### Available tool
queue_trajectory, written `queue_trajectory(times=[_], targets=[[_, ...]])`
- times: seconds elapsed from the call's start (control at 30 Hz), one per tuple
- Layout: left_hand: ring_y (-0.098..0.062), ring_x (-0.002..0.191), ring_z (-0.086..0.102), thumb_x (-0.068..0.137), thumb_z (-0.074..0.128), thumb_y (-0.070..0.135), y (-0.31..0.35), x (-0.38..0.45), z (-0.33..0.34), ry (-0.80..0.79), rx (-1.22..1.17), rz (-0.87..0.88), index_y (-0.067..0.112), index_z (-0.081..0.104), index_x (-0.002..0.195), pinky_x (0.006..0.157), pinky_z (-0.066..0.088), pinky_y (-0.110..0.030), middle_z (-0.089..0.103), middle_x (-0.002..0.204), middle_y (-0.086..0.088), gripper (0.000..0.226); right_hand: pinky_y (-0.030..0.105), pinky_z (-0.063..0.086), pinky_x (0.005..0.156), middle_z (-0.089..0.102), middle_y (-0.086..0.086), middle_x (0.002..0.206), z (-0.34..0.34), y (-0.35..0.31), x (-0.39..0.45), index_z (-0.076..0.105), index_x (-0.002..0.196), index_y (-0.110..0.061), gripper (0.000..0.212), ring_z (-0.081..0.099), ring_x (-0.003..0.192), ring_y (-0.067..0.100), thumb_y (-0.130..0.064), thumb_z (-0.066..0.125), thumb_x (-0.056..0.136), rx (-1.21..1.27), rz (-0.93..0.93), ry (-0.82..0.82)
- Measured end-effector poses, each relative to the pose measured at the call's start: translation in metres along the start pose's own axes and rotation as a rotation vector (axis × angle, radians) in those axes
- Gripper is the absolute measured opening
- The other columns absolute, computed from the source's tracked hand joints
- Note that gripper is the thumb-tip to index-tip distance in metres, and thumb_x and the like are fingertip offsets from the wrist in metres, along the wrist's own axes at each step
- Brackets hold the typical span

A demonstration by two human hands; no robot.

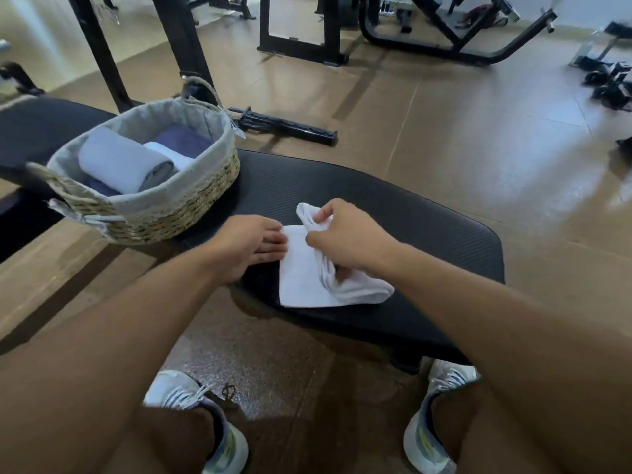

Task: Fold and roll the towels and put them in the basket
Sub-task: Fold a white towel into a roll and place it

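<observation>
One white towel (304, 278) lies on the black padded bench (427, 234), near the bench's front edge and toward its left end as I face it. Its flat, folded portion runs with its long axis from the front edge toward the far edge; a partly formed roll along its right side slants from the far edge down toward the front right.

My left hand (251, 246) lies flat, fingers straight and pressed together, their tips resting on the towel's left margin. My right hand (345, 239) is curled around the rolled portion, thumb and fingers gripping the bunched cloth at its upper end.

One woven basket (191, 206) with a grey fabric liner and two rope handles stands on the bench's left part, just beside my left hand but apart from the towel. Inside it I count at least three rolled towels: one pale rolled towel (119, 160) uppermost, its long axis pointing toward the basket's near right wall; one white roll (174, 155) beside it; and one dark blue towel (184, 138) behind. More blue cloth shows beneath; whether it is a separate towel I cannot tell.

My two shoes (205, 422) stand on the floor (444, 131) before the bench.
</observation>
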State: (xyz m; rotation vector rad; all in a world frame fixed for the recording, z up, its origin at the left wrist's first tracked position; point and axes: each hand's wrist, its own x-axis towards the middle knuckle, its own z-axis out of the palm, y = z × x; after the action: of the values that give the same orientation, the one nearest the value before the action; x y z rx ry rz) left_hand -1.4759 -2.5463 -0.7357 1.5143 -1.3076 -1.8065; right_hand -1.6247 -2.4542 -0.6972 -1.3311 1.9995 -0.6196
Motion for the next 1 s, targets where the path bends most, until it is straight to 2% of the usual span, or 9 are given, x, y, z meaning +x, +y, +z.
queue_trajectory(times=[0.17, 0.33, 0.53, 0.67, 0.73, 0.8, 0.87, 0.93, 1.0], targets=[[-0.029, 0.086, 0.071, 0.099, 0.055, 0.008, -0.004, -0.001, -0.011, -0.057, -0.06, -0.018, -0.003, 0.065, 0.107, 0.081, 0.062, -0.034, 0.071, 0.102, -0.022, 0.017, 0.043, 0.061, 0.076, 0.07, 0.008, 0.086, 0.024, -0.013, 0.011, 0.047, 0.125, -0.007, 0.04, 0.07, 0.07, 0.025, -0.031, 0.057, 0.094, -0.072, -0.001, -0.03], [-0.027, 0.085, 0.071, 0.099, 0.056, 0.008, -0.002, -0.005, -0.012, -0.079, -0.036, -0.006, 0.002, 0.066, 0.094, 0.079, 0.063, -0.032, 0.071, 0.1, -0.02, 0.013, 0.043, 0.064, 0.069, 0.074, 0.012, 0.077, 0.031, -0.016, 0.014, 0.043, 0.128, -0.01, 0.04, 0.074, 0.06, 0.028, -0.029, 0.056, 0.095, -0.094, 0.064, -0.078], [-0.02, 0.079, 0.075, 0.098, 0.06, 0.011, -0.002, 0.002, -0.013, -0.111, 0.019, 0.006, 0.0, 0.073, 0.105, 0.07, 0.062, -0.027, 0.076, 0.095, -0.015, 0.018, 0.035, 0.064, 0.062, 0.075, 0.011, 0.068, 0.032, -0.018, 0.008, 0.04, 0.136, -0.012, 0.044, 0.073, 0.055, 0.025, -0.021, 0.055, 0.096, -0.009, 0.053, -0.124], [-0.016, 0.07, 0.074, 0.097, 0.058, 0.01, 0.001, -0.003, -0.01, -0.141, 0.018, 0.024, 0.005, 0.073, 0.097, 0.065, 0.06, -0.025, 0.076, 0.082, -0.009, 0.016, 0.033, 0.064, 0.063, 0.076, 0.013, 0.078, 0.03, -0.019, 0.008, 0.043, 0.142, -0.015, 0.048, 0.075, 0.058, 0.024, -0.02, 0.055, 0.096, 0.076, 0.074, -0.146], [-0.02, 0.073, 0.074, 0.095, 0.058, 0.007, 0.0, -0.003, -0.009, -0.091, 0.017, 0.032, 0.007, 0.068, 0.098, 0.066, 0.061, -0.028, 0.075, 0.088, -0.012, 0.011, 0.038, 0.065, 0.066, 0.076, 0.008, 0.084, 0.026, -0.018, 0.009, 0.056, 0.134, -0.017, 0.038, 0.075, 0.058, 0.021, -0.019, 0.057, 0.096, 0.181, 0.016, -0.081], [-0.026, 0.087, 0.072, 0.088, 0.059, 0.01, -0.004, 0.002, -0.008, 0.091, 0.191, 0.122, 0.014, 0.061, 0.11, 0.08, 0.061, -0.038, 0.07, 0.105, -0.01, 0.022, 0.043, 0.064, 0.067, 0.074, -0.001, 0.082, 0.022, -0.012, 0.012, 0.068, 0.112, -0.023, 0.022, 0.073, 0.061, 0.015, -0.016, 0.056, 0.095, 0.218, -0.122, 0.121], [-0.023, 0.109, 0.063, 0.087, 0.058, 0.016, -0.006, 0.0, -0.004, 0.253, 0.593, 0.364, 0.022, 0.056, 0.128, 0.097, 0.051, -0.041, 0.062, 0.123, -0.001, 0.041, 0.04, 0.061, 0.076, 0.072, -0.011, 0.086, 0.018, -0.003, 0.016, 0.069, 0.103, -0.032, 0.023, 0.071, 0.076, 0.008, -0.019, 0.053, 0.094, 0.115, -0.216, 0.319], [-0.021, 0.129, 0.05, 0.095, 0.053, 0.015, -0.009, -0.01, 0.006, 0.25, 0.817, 0.642, 0.021, 0.05, 0.141, 0.109, 0.04, -0.041, 0.051, 0.141, -0.001, 0.047, 0.035, 0.053, 0.094, 0.07, -0.016, 0.107, 0.016, 0.008, 0.015, 0.066, 0.116, -0.035, 0.032, 0.064, 0.102, 0.005, -0.017, 0.049, 0.096, -0.021, -0.261, 0.355], [-0.024, 0.149, 0.029, 0.102, 0.046, 0.019, -0.012, -0.019, 0.018, 0.118, 0.939, 0.759, 0.017, 0.038, 0.153, 0.12, 0.025, -0.038, 0.033, 0.161, -0.006, 0.052, 0.033, 0.041, 0.108, 0.062, -0.008, 0.133, 0.017, 0.022, 0.014, 0.059, 0.135, -0.029, 0.042, 0.052, 0.127, 0.012, -0.013, 0.043, 0.1, -0.175, -0.282, 0.284]])
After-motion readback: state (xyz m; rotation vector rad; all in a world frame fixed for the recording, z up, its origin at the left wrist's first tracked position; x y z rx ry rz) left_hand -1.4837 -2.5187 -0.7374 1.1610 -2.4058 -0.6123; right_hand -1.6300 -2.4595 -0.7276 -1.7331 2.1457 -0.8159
